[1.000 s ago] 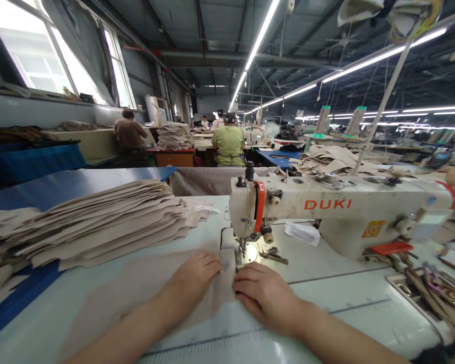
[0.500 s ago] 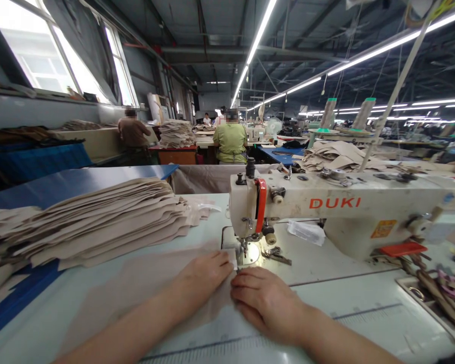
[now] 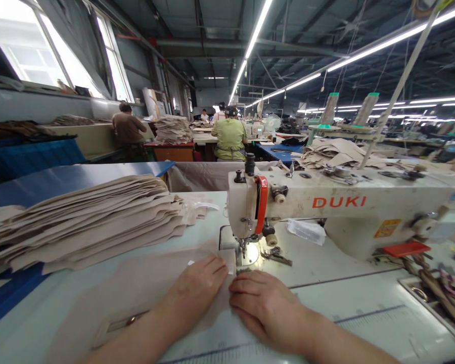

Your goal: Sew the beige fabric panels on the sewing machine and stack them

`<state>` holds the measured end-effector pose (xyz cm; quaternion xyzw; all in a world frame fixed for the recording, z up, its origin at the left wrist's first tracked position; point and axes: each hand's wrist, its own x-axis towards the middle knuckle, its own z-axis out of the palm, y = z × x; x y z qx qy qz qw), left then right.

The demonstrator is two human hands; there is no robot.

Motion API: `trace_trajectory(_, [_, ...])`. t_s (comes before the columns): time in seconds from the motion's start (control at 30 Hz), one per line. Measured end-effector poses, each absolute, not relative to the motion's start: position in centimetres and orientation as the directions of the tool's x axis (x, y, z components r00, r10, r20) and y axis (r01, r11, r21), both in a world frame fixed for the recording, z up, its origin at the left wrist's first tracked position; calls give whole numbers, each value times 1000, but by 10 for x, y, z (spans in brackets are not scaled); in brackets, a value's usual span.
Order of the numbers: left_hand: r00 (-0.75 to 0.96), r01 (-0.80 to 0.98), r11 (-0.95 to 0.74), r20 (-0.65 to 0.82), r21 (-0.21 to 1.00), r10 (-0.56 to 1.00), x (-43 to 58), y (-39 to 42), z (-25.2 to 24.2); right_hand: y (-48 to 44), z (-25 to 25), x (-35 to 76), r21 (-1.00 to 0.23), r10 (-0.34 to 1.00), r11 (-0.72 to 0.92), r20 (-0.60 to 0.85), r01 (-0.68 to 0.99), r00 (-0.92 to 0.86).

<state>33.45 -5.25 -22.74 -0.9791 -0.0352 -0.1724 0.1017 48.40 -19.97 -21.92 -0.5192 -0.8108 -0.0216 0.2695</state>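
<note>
A thin beige fabric piece (image 3: 147, 273) lies on the pale sewing table, its right edge close to the machine's presser foot (image 3: 244, 247). My left hand (image 3: 200, 283) rests on that edge, fingers together and pressed onto the cloth; the thumb is hidden. A small white strip (image 3: 231, 263) shows at its fingertips. Just right of it, my right hand (image 3: 267, 308) has curled fingers closed at the fabric's edge, its thumb out of sight below. Both hands sit in front of the lit needle plate (image 3: 252, 254) of the white sewing machine (image 3: 349, 187).
A tall stack of beige cut pieces (image 3: 98, 217) stands at left. Small metal attachments (image 3: 276, 257) and a clear plastic packet (image 3: 306, 231) lie under the machine arm. A tray (image 3: 432, 298) holds straps and scissors at right. Co-workers (image 3: 229, 134) sit farther back.
My left hand has shifted slightly left and down along the fabric, and a narrow recess with a metal bit shows beside the forearm. My right hand stays nearly in place.
</note>
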Motion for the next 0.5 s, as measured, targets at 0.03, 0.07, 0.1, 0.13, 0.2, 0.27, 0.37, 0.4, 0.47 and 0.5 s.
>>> trace_trajectory(0.03, [939, 102, -976, 343, -193, 31, 335, -53, -227, -200, -219, 484, -245, 831, 457, 460, 855, -313])
trace_trajectory(0.07, [939, 100, -975, 343, -197, 27, 336, -53, -227, -200, -219, 484, -245, 832, 457, 459, 855, -313])
trace_trajectory(0.1, [938, 98, -975, 345, -199, 24, 336, -53, -228, -200, -220, 484, -245, 833, 456, 457, 856, -313])
trace_trajectory(0.13, [937, 95, -976, 350, -198, 20, 336, -53, -228, -200, -220, 484, -246, 834, 456, 454, 855, -314])
trace_trajectory(0.2, [931, 83, -977, 365, -196, 6, 335, -53, -229, -200, -219, 484, -251, 837, 455, 448, 854, -315])
trace_trajectory(0.27, [924, 76, -979, 383, -191, -3, 334, -52, -230, -201, -219, 484, -254, 840, 453, 442, 855, -314])
trace_trajectory(0.37, [917, 65, -981, 398, -183, -14, 334, -52, -230, -201, -218, 484, -252, 839, 454, 443, 855, -315])
trace_trajectory(0.4, [917, 62, -982, 398, -181, -16, 334, -52, -229, -201, -219, 484, -251, 838, 455, 445, 854, -316])
trace_trajectory(0.47, [918, 57, -982, 395, -181, -20, 334, -53, -228, -201, -219, 484, -247, 835, 458, 449, 854, -317])
trace_trajectory(0.5, [919, 55, -982, 394, -183, -22, 334, -54, -227, -201, -219, 484, -246, 835, 456, 451, 855, -316])
